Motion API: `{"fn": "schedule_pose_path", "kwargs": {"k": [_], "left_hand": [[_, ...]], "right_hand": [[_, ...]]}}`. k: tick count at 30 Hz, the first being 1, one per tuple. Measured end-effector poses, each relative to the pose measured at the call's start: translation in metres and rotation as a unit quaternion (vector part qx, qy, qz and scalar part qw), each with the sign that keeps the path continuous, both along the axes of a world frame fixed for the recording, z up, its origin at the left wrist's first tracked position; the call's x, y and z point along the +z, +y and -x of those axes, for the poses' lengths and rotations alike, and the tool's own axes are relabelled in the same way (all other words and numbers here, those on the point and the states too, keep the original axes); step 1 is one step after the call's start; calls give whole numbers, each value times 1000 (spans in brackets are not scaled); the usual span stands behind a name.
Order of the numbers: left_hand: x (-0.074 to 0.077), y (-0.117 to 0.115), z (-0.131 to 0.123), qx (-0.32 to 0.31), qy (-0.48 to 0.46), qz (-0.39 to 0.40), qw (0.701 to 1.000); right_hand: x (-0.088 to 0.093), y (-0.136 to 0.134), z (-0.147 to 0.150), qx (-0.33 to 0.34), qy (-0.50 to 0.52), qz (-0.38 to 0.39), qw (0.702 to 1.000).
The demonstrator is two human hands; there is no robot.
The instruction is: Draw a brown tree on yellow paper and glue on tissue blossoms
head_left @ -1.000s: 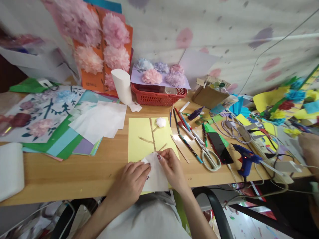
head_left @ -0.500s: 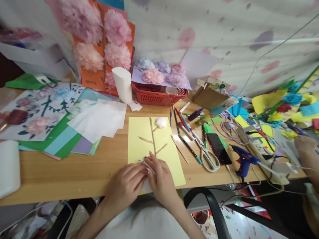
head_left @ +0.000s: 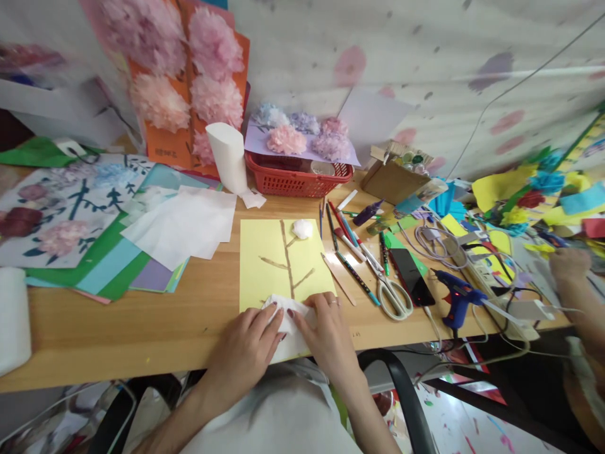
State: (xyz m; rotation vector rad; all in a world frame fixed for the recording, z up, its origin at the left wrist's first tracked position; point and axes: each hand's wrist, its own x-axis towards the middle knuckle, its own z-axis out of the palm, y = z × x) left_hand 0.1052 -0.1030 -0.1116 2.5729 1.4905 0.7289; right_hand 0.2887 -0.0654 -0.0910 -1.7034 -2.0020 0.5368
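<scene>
A piece of white tissue paper (head_left: 288, 323) lies partly creased over the lower part of a yellow sheet (head_left: 255, 284). My left hand (head_left: 249, 343) pinches its left side, thumb and fingertips together. My right hand (head_left: 329, 334), with a ring on one finger, grips the right side of the same tissue. Above my fingers, a brown branch (head_left: 287, 260) with side twigs is drawn on the yellow sheet. At its upper right twig sits a white puffy ball (head_left: 303, 229). The sheet's lower portion is hidden by my hands and the tissue.
Scissors (head_left: 394, 297), several pens (head_left: 358, 277), a phone (head_left: 412, 277) and a blue glue gun (head_left: 456, 297) lie to the right. Paper sheets (head_left: 182, 221) are stacked left. A red basket (head_left: 297, 180) stands behind. Another person's hand (head_left: 571, 265) is at far right.
My hands have moved apart, my right hand shifting rightward. The tissue, bunched between my fingers before, is now spread wider. My view has shifted slightly.
</scene>
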Motion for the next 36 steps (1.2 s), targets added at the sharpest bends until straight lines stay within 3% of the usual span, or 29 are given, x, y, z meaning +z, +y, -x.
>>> {"fn": "schedule_pose_path", "kwargs": {"k": [3,6,12,15,18,23,25,28,31,36], "left_hand": [[9,0,3,-32,-38,71,996],[12,2,6,-46,-74,124,988],[4,4,7,-36,-123,124,984],[1,4,10,-17,-160,114,980],[2,6,13,13,-165,115,980],[8,11,12,-15,-60,120,991],[9,13,8,-20,-28,105,994],[8,15,2,0,-22,42,999],[6,14,-3,11,-36,-23,999],[-3,12,-4,-53,-42,-49,997]], "right_hand": [[6,6,2,13,24,53,998],[10,7,8,3,118,104,987],[0,-10,25,-26,219,80,972],[-7,-21,27,18,222,42,974],[-7,-29,24,95,146,-26,984],[-1,-34,8,161,178,-41,970],[0,-33,0,136,197,-34,970],[-3,-26,-10,48,174,-27,983],[-4,-14,-13,-22,143,19,989],[-2,7,-6,-16,93,41,995]]}}
